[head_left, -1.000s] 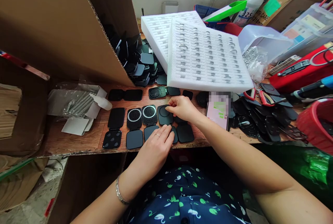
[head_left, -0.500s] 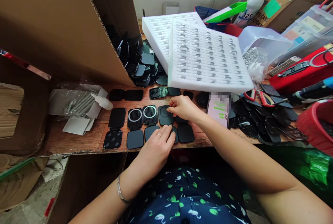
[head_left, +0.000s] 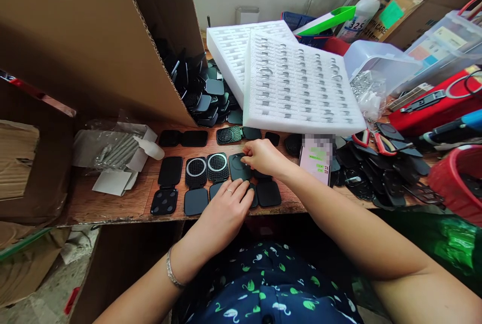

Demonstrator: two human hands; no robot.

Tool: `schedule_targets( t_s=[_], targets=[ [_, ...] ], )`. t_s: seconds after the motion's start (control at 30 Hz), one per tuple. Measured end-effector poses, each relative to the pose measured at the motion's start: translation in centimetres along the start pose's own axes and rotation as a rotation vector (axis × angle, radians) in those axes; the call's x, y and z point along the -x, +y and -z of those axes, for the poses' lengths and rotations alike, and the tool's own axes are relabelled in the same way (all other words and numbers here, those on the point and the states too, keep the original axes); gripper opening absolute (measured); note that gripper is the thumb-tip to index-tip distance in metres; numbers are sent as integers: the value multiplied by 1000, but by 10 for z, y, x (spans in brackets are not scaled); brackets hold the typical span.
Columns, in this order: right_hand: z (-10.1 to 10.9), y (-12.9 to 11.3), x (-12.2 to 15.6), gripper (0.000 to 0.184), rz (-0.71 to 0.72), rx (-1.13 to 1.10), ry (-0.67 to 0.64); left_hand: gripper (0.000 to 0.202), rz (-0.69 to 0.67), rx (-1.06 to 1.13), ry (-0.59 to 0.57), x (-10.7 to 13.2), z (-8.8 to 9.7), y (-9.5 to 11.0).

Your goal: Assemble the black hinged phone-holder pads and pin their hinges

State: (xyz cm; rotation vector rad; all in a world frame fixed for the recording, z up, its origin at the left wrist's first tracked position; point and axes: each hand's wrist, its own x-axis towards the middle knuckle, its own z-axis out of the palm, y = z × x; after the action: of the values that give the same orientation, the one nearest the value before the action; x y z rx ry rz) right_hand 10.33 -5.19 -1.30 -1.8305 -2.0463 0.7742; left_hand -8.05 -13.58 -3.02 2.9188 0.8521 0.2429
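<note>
soft light; deep shadow below table (head_left: 124, 206); edge distortion

Pads (head_left: 196, 202): side by side along the front of the table (head_left: 124, 208)
Foam trays (head_left: 301, 124): behind the pads, one partly on the other
Cardboard box (head_left: 83, 37): left of the trays
Dropper bottle (head_left: 150, 148): left of the pads
Phone (head_left: 315, 160): right of the pads, before the trays
Pliers (head_left: 381, 145): right of the phone

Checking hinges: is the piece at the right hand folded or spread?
Spread: far half at right hand, near half partly under left hand.
</note>
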Motion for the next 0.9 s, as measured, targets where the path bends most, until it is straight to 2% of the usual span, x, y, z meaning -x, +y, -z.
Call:
schedule_targets(
  t_s=[0.13, 0.3, 0.43, 0.53, 0.6, 0.67, 0.77, 0.9],
  targets=[
    [1, -5, 0, 14, 13, 193, -14, 44, 61, 3, -14, -2, 1, -3],
    [4, -20, 5, 15, -17, 392, -59, 46, 35, 9, -28, -4, 2, -7],
    [5, -32, 9, 16, 19, 505, -50, 48, 43, 28, -51, -6, 4, -8],
    [7, -33, 13, 18, 81, 595, 39, 48, 54, 25, -63, -7, 4, -7],
    [7, -29, 19, 27, 147, 651, 129, 47, 56, 23, -61, -8, 4, -7],
    [3, -22, 27, 32, 271, 640, 126, 46, 48, 26, -60, -8, 5, -8],
    [-12, -9, 39, 33, 440, 538, 44, 49, 35, 30, -52, -8, 6, -10],
    [-33, 9, 52, 40, 461, 370, 129, 49, 20, 17, -15, -6, 3, -10]
  ],
)
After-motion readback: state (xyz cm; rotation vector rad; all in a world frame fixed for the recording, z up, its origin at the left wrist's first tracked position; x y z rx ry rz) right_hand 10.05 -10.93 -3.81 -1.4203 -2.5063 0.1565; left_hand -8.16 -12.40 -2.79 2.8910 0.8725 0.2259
